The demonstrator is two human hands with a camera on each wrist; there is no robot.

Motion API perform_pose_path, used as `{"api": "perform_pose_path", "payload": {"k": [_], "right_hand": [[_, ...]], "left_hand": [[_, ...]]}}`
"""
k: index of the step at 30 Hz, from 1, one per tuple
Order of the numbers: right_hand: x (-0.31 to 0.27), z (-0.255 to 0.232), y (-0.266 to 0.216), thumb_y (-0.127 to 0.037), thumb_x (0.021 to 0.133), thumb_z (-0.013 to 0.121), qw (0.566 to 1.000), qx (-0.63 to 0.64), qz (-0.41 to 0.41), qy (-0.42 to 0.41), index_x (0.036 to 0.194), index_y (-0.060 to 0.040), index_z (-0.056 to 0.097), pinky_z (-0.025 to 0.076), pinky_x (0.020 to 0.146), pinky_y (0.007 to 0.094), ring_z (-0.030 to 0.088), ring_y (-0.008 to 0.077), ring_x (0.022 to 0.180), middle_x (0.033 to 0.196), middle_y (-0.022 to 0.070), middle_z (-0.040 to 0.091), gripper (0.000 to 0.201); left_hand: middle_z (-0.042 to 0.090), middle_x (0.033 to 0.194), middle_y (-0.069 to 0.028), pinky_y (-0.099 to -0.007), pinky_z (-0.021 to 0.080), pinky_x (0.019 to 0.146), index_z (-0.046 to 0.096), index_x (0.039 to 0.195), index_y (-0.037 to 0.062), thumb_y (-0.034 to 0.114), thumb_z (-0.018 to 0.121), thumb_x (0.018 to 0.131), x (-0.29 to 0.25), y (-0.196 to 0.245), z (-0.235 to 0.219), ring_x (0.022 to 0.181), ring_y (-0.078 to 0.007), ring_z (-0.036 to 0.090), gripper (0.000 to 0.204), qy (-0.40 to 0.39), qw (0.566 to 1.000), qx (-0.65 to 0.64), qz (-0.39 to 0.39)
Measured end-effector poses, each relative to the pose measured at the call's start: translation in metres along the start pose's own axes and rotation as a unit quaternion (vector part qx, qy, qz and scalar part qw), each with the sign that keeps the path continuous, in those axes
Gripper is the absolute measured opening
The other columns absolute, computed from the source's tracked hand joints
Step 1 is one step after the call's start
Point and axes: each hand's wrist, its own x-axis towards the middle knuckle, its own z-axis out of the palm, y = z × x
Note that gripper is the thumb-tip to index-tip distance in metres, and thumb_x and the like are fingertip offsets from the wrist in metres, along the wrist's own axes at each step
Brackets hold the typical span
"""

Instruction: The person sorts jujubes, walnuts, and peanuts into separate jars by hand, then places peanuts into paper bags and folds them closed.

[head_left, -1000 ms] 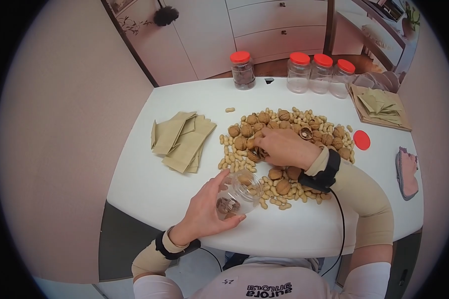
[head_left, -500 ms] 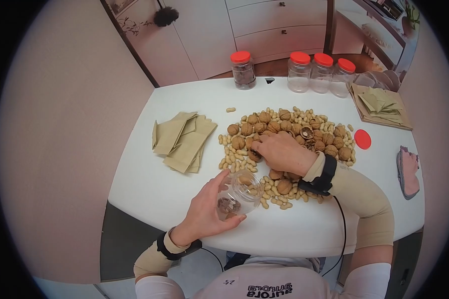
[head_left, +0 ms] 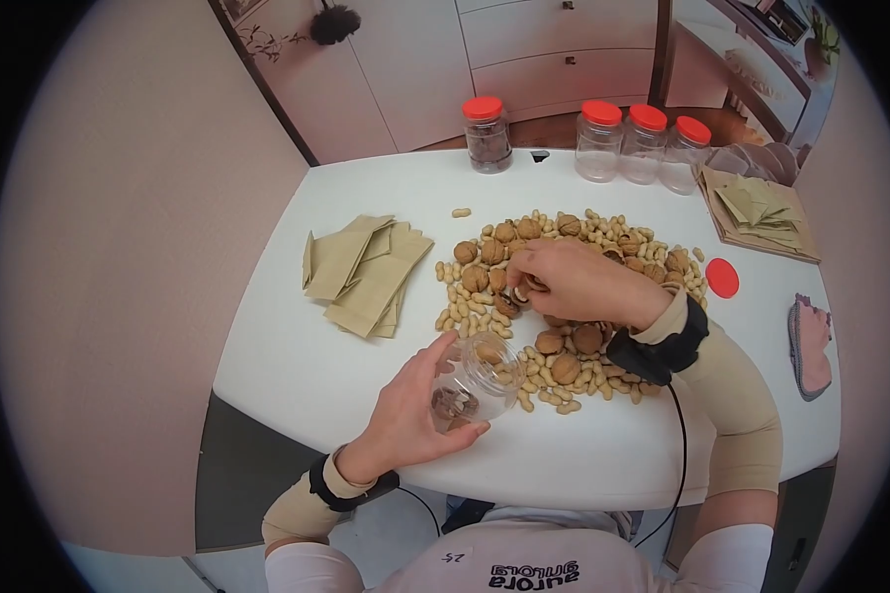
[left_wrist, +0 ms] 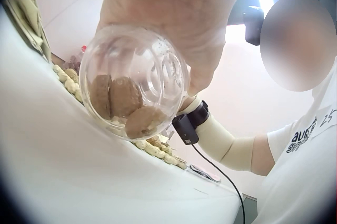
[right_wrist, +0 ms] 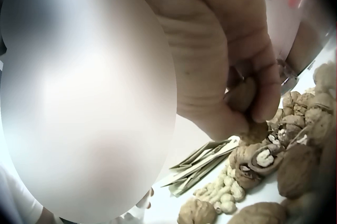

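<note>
My left hand [head_left: 402, 413] grips a clear plastic jar [head_left: 485, 361] without a lid, tilted with its mouth toward the nuts. Brown walnut pieces [left_wrist: 124, 97] lie in the bottom of the jar. Over the left part of the nut pile, my right hand [head_left: 588, 285] pinches a piece of walnut [right_wrist: 243, 95] between thumb and fingers. Just under the fingertips sits a cracked walnut [head_left: 507, 305], and the right wrist view shows an opened walnut half [right_wrist: 265, 158] with pale kernel inside. Whole walnuts [head_left: 565, 370] and peanuts [head_left: 473, 326] surround the hand.
Brown paper bags [head_left: 366, 282] lie on the left of the white table [head_left: 307, 381]. At the back stand a dark-filled jar [head_left: 489, 146] and several clear jars [head_left: 598, 153], all with red lids. To the right are a loose red lid [head_left: 723, 278], more paper [head_left: 758, 211] and a pink cloth [head_left: 811, 346].
My right hand has shifted slightly right and up from the cracked walnuts, with its fingers drawn together on a walnut piece. The left hand and jar have stayed nearly still.
</note>
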Motion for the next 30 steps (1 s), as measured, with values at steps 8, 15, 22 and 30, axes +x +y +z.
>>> {"api": "perform_pose_path", "payload": {"k": [8,15,22,30], "right_hand": [[-0.001,-0.033,-0.052,-0.013,0.080,0.063,0.964,0.200,-0.042,-0.170,0.106,-0.0020,0.063,0.050,0.075,0.0352,0.064,0.0234,0.084,0.095,0.0132,0.066,0.028],[-0.004,-0.027,-0.060,-0.012,0.082,0.062,0.953,0.250,-0.047,-0.165,0.117,-0.0009,0.058,0.052,0.075,0.0335,0.065,0.0233,0.089,0.097,0.0169,0.066,0.037],[0.009,-0.015,-0.022,-0.010,0.081,0.061,0.987,0.149,-0.012,-0.059,0.113,-0.0018,0.064,0.053,0.077,0.0364,0.065,0.0291,0.092,0.101,0.0154,0.065,0.033],[0.010,0.042,-0.003,-0.009,0.085,0.058,0.988,-0.128,-0.016,-0.083,0.106,-0.0072,0.068,0.050,0.086,0.0401,0.059,0.0307,0.104,0.106,0.0142,0.060,0.023]], "left_hand": [[0.055,0.123,-0.0195,-0.0388,0.050,0.089,0.030,0.144,-0.0002,0.032,0.082,0.066,0.001,-0.001,0.000,0.105,-0.0317,0.060,0.099,-0.007,1.000,-0.002,0.002],[0.053,0.125,-0.0203,-0.0397,0.048,0.093,0.029,0.144,0.0010,0.031,0.082,0.067,0.001,-0.001,-0.002,0.111,-0.0324,0.059,0.099,0.004,0.999,-0.036,0.006],[0.052,0.126,-0.0225,-0.0397,0.048,0.095,0.028,0.144,-0.0005,0.031,0.082,0.067,-0.003,-0.002,0.000,0.112,-0.0328,0.058,0.099,-0.004,1.000,-0.001,-0.012],[0.056,0.127,-0.0192,-0.0386,0.042,0.100,0.026,0.145,-0.0008,0.025,0.080,0.068,-0.004,-0.003,0.000,0.117,-0.0300,0.056,0.098,-0.005,0.998,-0.045,-0.040]]}}
